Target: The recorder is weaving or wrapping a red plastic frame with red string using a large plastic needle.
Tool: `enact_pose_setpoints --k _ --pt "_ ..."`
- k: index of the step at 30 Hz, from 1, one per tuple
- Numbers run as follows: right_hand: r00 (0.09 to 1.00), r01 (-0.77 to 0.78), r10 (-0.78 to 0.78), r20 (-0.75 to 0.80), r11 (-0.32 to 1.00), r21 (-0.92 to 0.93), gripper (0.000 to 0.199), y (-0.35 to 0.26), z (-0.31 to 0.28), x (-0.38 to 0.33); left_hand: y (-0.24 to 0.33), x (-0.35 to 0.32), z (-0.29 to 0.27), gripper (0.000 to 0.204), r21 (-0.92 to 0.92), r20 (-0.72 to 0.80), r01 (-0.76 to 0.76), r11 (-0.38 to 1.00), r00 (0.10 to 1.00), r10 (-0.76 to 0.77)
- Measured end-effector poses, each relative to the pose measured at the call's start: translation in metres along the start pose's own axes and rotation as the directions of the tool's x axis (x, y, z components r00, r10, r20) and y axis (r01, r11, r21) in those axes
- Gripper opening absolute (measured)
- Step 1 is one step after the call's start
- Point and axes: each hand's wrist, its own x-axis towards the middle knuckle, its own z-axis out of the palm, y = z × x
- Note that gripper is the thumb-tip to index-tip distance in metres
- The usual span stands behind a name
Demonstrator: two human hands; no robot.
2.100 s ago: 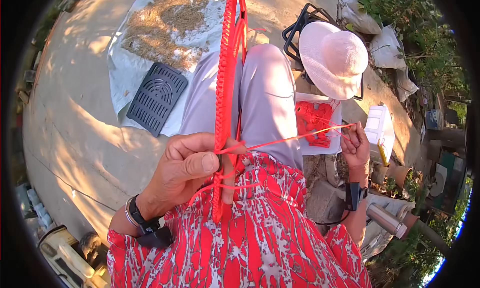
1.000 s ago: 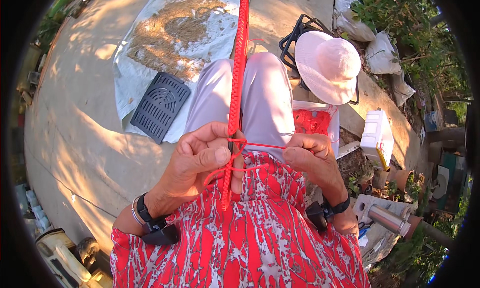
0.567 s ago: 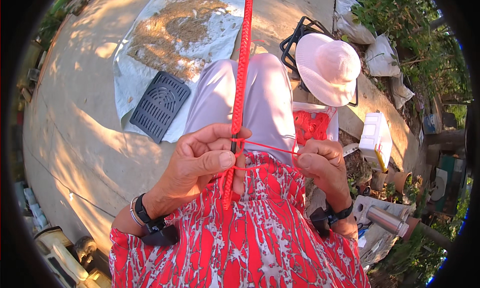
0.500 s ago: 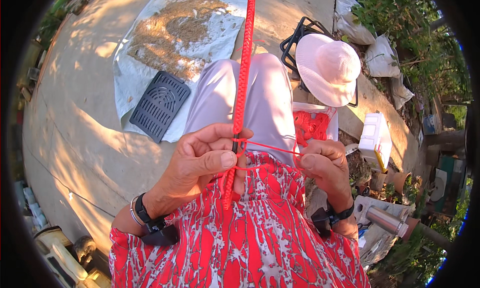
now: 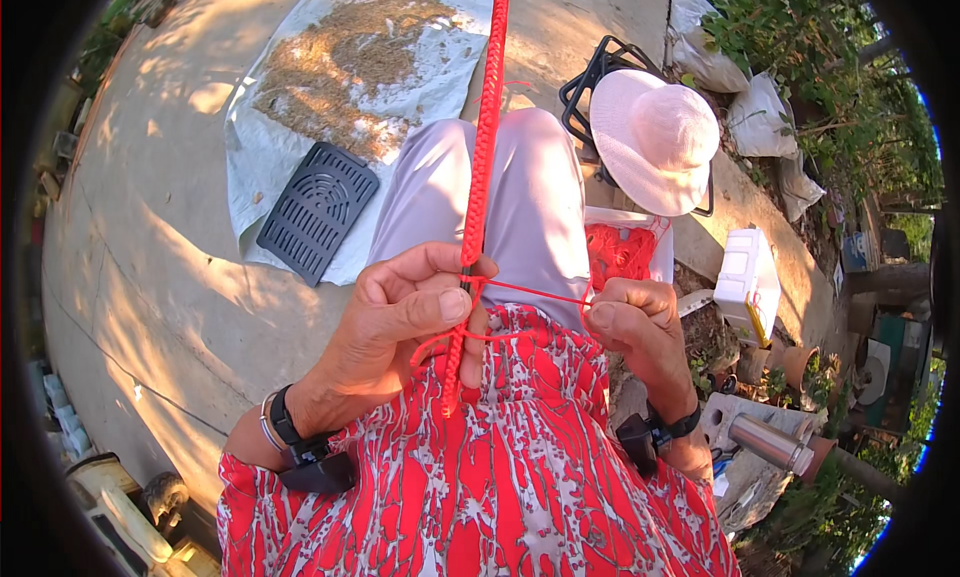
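Note:
A red braided cord [image 5: 484, 147] runs from the top of the view down to my lap, with a short dark section of its core bare near my fingers. My left hand [image 5: 415, 312] is closed around it there, thumb and fingers pinching that spot. A thin red strand [image 5: 535, 291] wraps the cord and stretches sideways to my right hand [image 5: 638, 322], whose fingers are closed on it. Below the left thumb a small crossing of strand lies over the cord, with loose ends to both sides. The cord's lower end [image 5: 451, 392] hangs in front of my red patterned top.
Red cord [image 5: 617, 254] fills a white tub beside my right leg. A pink hat [image 5: 655, 137] rests on a black-framed stool. Further right stands a white box [image 5: 745, 282]. On the left, a dark slotted plate [image 5: 318, 215] lies on a white sheet [image 5: 245, 147] strewn with brown bits.
My right hand has shifted slightly left with the strand. A loose strand end now shows left of the cord, below my left thumb. The left hand holds nearly the same place.

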Motion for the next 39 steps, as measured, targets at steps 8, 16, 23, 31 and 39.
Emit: enact_pose_setpoints --k 8,16,23,31,39 --pt "0.994 -0.105 0.109 -0.024 0.986 0.126 0.028 0.012 0.003 0.005 0.0 -0.001 0.0 0.035 0.029 -0.007 -0.005 1.0 1.0 0.005" --pt "0.995 -0.087 0.091 -0.031 0.99 0.114 0.031 0.02 0.006 0.01 0.003 -0.002 -0.002 0.035 0.06 -0.011 -0.004 0.998 1.0 0.005" --pt "0.999 -0.001 0.002 -0.043 1.0 0.012 0.032 0.025 0.009 0.015 0.002 -0.004 -0.002 0.034 0.038 -0.024 -0.01 0.999 1.0 0.011" --pt "0.999 -0.049 0.049 -0.023 0.999 0.017 0.036 0.024 0.017 0.023 0.001 -0.004 -0.002 0.033 0.028 -0.004 -0.014 0.999 1.0 0.014" --pt "0.997 -0.068 0.068 -0.027 0.998 -0.012 0.039 0.022 0.023 0.032 -0.001 -0.004 -0.004 0.035 0.031 -0.004 -0.031 0.999 1.0 0.031"
